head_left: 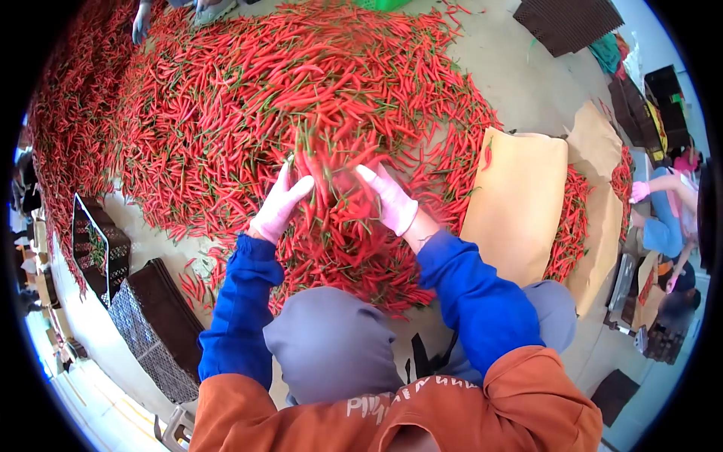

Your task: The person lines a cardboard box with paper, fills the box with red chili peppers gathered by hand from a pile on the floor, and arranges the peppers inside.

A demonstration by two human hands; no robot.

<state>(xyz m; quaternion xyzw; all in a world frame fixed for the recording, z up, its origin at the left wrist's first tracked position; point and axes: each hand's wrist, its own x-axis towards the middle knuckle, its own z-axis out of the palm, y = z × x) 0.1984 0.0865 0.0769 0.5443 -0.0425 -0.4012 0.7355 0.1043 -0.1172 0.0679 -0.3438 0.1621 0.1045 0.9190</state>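
Red chili peppers [327, 177] with green stems, partly blurred, are bunched between my two gloved hands, just above a large heap [248, 128] of the same chilies. My left hand [282, 205], in a pale pink glove, curves round the left side of the bunch, its thumb pointing inward. On the other side, my right hand [392, 200] cups the bunch in a matching glove, thumb also inward. Chilies partly hide the fingertips of both hands. More chilies [339, 260] lie below my wrists, close to my knees.
A tan paper sheet [520, 200] lies to the right, with chilies beside it. Dark plastic crates stand at left [154, 324] and far right top [565, 26]. Another person's gloved hand [141, 22] is at the heap's far edge; a person [666, 215] sits at far right.
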